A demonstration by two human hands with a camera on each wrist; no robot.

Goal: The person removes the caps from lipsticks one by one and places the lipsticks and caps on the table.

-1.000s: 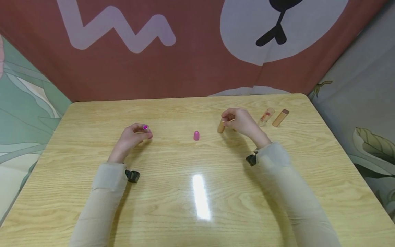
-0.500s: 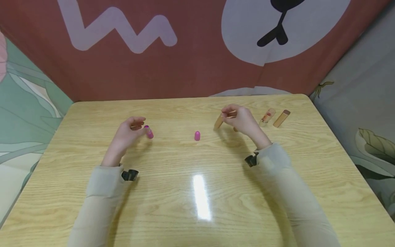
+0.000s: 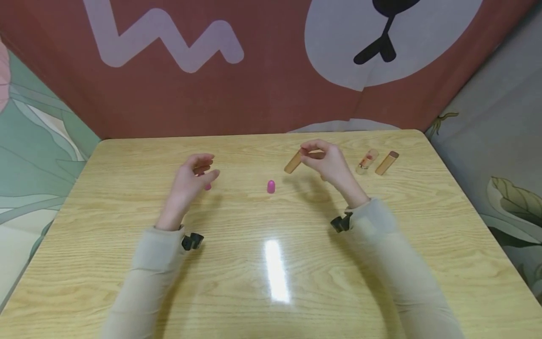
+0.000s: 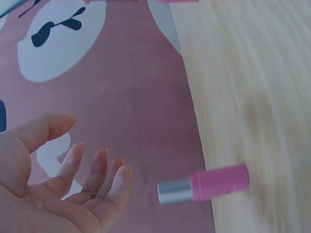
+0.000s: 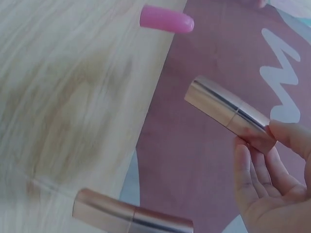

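Observation:
My left hand (image 3: 192, 181) is open and holds nothing, its fingers loosely bent. Just beyond it on the table stands a pink lipstick base (image 4: 219, 183) with a silver collar, mostly hidden by the hand in the head view. A separate pink lipstick cap (image 3: 271, 187) stands upright near the middle. The right hand (image 3: 332, 162) pinches one end of a gold lipstick tube (image 5: 231, 114) between thumb and fingers, the tube tilted with its other end pointing left. Close to that hand, a second gold lipstick tube (image 5: 131, 213) stands on the table, nearly hidden in the head view.
Towards the back right of the wooden table (image 3: 237, 263) are a clear-capped lipstick (image 3: 367, 161) with a reddish inside and another gold lipstick tube (image 3: 387, 163) with a brown top. A red patterned cloth (image 3: 262, 94) hangs behind the table's far edge.
The left hand has let go of the pink lipstick base, drawn back, then shifted right beside it. My right hand has raised the gold tube and tilted it further over to the left.

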